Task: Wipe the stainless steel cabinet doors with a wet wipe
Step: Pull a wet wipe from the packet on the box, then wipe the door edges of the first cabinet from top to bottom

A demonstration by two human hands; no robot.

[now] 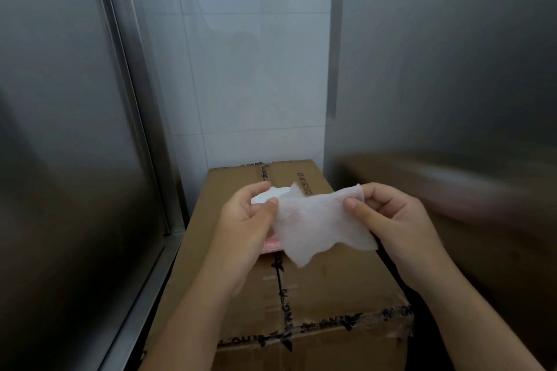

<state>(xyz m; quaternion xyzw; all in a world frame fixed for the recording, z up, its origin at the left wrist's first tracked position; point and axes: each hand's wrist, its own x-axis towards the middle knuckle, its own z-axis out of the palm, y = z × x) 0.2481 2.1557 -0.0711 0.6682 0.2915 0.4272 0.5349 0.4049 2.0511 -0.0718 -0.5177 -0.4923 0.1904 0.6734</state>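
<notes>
Head view, frame centre: left hand [250, 220] and right hand [388, 217] pinch the wet wipe [316, 220] spread; both cabinet doors [60, 129] apparently unwiped.

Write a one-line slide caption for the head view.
Both hands spread a wet wipe above a taped cardboard box, between stainless steel cabinet doors.

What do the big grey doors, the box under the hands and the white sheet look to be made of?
Tall grey cabinet doors: brushed stainless steel, by their dull streaky reflections. Taped brown box: corrugated cardboard, matt, printed. Thin white sheet: apparently a soft nonwoven wet wipe, limp and slightly see-through.
</notes>
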